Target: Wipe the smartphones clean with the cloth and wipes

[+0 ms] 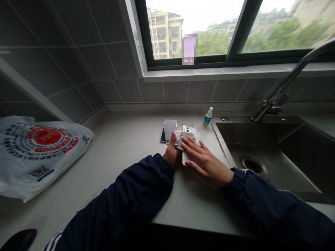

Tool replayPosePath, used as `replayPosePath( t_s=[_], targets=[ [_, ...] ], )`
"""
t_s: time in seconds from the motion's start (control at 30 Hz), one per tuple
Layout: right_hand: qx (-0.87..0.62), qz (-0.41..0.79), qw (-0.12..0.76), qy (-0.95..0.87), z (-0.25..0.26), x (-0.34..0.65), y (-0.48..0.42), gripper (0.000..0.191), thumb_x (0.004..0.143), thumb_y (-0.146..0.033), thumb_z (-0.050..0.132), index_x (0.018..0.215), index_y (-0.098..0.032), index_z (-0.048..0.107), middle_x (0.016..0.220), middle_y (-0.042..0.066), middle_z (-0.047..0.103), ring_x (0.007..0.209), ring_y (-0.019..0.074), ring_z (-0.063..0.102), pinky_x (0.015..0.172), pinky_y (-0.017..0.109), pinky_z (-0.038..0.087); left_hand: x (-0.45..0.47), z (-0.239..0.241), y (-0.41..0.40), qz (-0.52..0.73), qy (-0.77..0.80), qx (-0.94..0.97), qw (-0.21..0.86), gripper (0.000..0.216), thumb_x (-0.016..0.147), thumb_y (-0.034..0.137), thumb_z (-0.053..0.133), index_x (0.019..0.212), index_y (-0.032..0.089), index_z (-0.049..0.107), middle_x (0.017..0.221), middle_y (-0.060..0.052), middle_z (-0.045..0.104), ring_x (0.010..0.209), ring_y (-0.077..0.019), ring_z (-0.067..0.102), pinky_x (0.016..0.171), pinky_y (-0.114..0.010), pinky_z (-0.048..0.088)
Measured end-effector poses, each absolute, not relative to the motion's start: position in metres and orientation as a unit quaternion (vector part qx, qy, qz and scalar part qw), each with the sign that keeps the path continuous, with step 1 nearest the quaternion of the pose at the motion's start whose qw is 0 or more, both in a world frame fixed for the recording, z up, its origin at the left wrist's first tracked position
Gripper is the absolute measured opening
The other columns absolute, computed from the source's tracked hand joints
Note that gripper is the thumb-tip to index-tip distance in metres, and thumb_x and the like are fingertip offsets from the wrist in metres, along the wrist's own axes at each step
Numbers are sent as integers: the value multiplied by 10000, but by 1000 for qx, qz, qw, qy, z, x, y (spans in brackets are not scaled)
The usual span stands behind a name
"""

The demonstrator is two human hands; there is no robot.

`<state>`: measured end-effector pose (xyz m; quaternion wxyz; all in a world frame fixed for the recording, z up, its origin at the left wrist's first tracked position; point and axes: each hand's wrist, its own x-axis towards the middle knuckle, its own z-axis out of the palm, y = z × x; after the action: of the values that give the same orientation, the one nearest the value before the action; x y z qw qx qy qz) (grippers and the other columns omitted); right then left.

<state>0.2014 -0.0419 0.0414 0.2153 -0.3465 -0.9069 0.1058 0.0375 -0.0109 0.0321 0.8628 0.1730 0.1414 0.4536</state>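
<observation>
A white phone [186, 129] lies face down on the grey counter [123, 150], its camera end showing past my fingers. My left hand [172, 151] grips its left edge and a pale cloth [184, 139], fingers curled. My right hand [204, 159] lies flat on the cloth and phone, fingers stretched out together. A second phone with a dark screen [169, 130] rests just to the left, touching nothing I hold.
A small spray bottle [207, 117] stands behind the phones by the sink's [274, 150] left rim. A steel faucet [285, 83] arches over the basin at right. A white plastic bag with red print [39, 150] lies at far left. Tiled walls and a window stand behind.
</observation>
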Motion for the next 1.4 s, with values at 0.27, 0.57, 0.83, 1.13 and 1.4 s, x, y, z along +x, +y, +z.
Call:
replayPosePath(
  t_s=[0.27,0.57,0.83,1.13,1.4],
  targets=[
    [-442,18,258,-859,37,204,-38,647,1051,-479,388,1629,-255,204,1683,92,230,1569,311,153,1221,649,219,31,28,-13,359,169,306,866,844,987,698,178,1561,111,374,1329,-209,652,1217,-323,649,1090,-440,431],
    [-518,-10,314,-795,40,207,-35,554,1045,-477,399,1531,-216,446,1611,124,402,1549,370,219,1164,734,254,24,32,-7,339,183,256,887,792,995,668,216,1506,114,459,1169,-211,720,1016,-343,727,935,-496,541],
    [-479,-4,375,-794,42,209,-35,537,1032,-412,450,1509,-166,464,1595,158,428,1536,331,282,1192,631,322,24,34,-6,350,178,221,893,784,989,676,244,1487,116,476,1179,-209,714,1053,-361,715,960,-526,532],
    [-469,-2,316,-825,40,209,-33,634,1035,-434,441,1612,-233,272,1663,130,299,1548,334,249,1200,657,274,24,34,-8,335,179,264,887,731,1016,615,204,1510,140,460,1209,-199,708,1038,-339,726,958,-495,537],
    [-487,14,357,-797,41,209,-31,574,1024,-433,455,1543,-188,430,1605,158,416,1488,340,387,1201,598,344,22,32,-5,318,154,267,896,751,1009,624,160,1530,158,434,1197,-209,707,946,-327,743,901,-516,558]
  ],
)
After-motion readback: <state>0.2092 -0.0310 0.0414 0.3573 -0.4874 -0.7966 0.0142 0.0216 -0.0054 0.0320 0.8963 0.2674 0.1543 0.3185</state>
